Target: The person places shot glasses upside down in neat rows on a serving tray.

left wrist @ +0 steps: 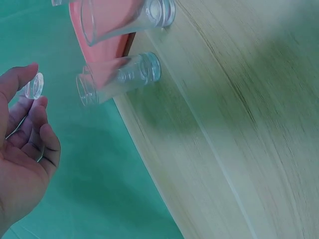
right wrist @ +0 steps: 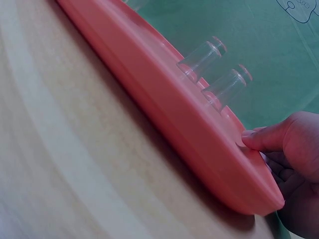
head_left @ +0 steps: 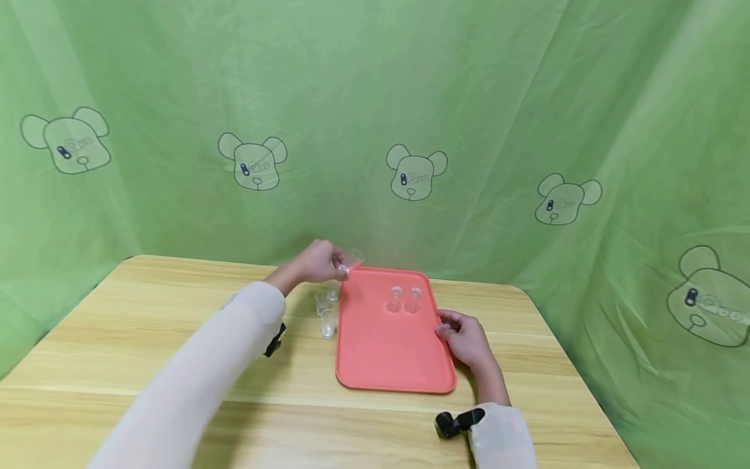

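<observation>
My left hand (head_left: 319,262) pinches a clear shot glass (head_left: 354,260) by its thick base, tilted over the far left corner of the red tray (head_left: 392,358). In the left wrist view, only that base shows clearly between thumb and fingers. On the tray, two shot glasses (head_left: 396,296) (right wrist: 202,59) stand mouth down, side by side. My right hand (head_left: 465,339) grips the tray's right rim, thumb (right wrist: 259,139) over the edge and fingers outside it. Beside the tray's left edge, several upright shot glasses (head_left: 327,324) (left wrist: 124,77) stand on the table below my left forearm.
The wooden table (head_left: 146,352) ends at the back against a green curtain (head_left: 328,78) printed with bear heads. Black wrist cameras (head_left: 454,425) sit on both sleeves. Bare tray surface lies nearer me than the two overturned glasses.
</observation>
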A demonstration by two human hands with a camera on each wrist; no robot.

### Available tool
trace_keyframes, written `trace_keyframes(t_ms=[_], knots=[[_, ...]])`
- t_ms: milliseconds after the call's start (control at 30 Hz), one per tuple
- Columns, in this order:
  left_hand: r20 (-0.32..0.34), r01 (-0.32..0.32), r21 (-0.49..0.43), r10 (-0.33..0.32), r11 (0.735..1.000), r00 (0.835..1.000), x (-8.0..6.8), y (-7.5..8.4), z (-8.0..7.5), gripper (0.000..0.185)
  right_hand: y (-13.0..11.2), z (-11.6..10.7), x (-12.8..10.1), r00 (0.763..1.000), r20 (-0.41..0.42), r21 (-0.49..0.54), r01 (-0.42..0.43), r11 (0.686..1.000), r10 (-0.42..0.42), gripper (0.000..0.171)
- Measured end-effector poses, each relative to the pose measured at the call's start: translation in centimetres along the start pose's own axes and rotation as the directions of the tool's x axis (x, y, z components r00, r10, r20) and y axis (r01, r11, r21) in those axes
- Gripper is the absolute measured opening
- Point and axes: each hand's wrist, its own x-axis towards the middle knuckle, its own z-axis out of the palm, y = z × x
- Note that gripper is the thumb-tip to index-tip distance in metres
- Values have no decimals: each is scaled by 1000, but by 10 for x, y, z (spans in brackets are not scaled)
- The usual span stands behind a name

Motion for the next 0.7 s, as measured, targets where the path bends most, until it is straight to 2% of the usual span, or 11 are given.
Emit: trace_keyframes(t_ms=[233,700], knots=[[7,12,-14,-12,1000,1000,2,5,5,20,2,1,0,1000,-2,-1,2,1000,-2,40],[-26,7,24,-6,1000,1000,9,14,16,19,2,0,1,1000,-5,1,13,1000,-13,39]])
